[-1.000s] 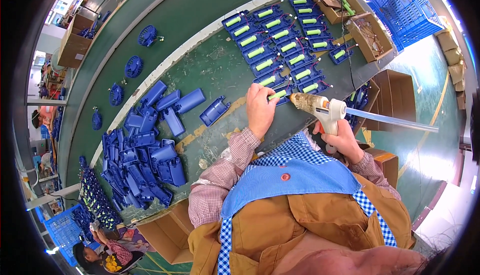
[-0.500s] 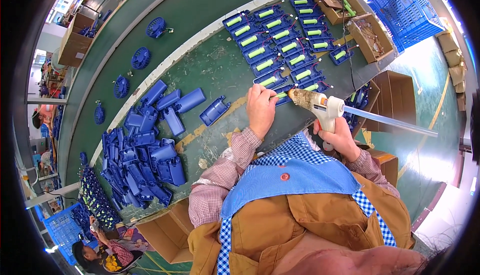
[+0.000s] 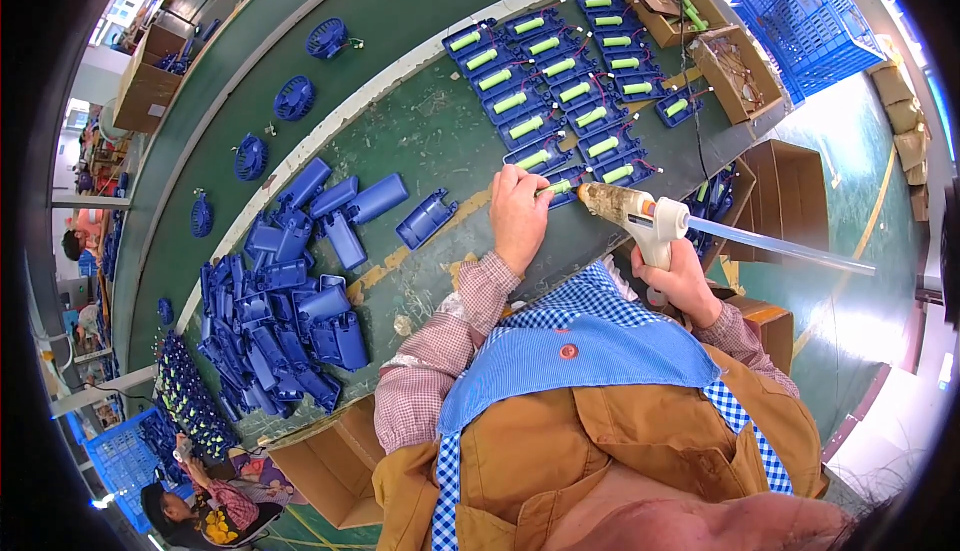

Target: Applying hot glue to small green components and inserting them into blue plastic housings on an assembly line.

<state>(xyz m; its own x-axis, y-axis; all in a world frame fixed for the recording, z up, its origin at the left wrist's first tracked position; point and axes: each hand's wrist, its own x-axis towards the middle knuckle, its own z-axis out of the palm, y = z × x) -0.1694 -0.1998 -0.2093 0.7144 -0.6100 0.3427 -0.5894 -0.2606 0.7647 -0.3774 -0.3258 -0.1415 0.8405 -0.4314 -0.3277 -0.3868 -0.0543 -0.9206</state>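
Inside a factory assembly workshop, matching blue casings [image 3: 584, 100] lie in rows on a scuffed tabletop [image 3: 420, 131] beyond the left fingers [image 3: 512, 179]; farther left, fan parts [image 3: 293, 99] dot a conveyor belt [image 3: 400, 11], while cardboard boxes [image 3: 792, 196] and a plastic crate [image 3: 800, 26] stand to the fingers' right.

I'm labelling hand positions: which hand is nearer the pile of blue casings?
Left. The left hand is right of the pile; the right hand is farther right, holding the glue gun.
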